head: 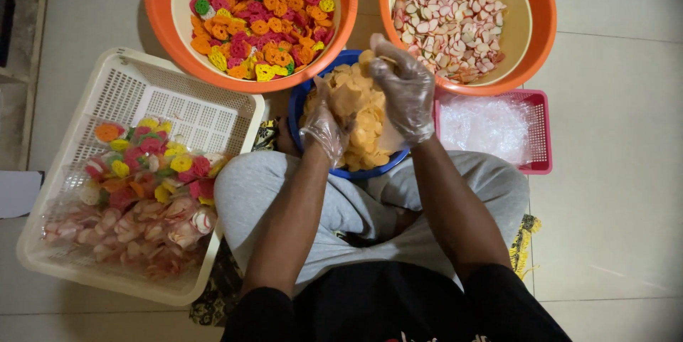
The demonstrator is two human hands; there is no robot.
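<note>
Both my hands wear clear plastic gloves and hover over a blue bowl of pale orange round crackers. My left hand holds a small clear bag with orange crackers in it. Above the bag, my right hand is closed on a few of the same crackers. I sit cross-legged in grey trousers with the blue bowl right in front of my knees.
An orange basin of multicoloured ring crackers sits at the far left, another orange basin of pink-and-white crackers at the far right. A pink basket holds clear bags. A cream basket at left holds filled bags.
</note>
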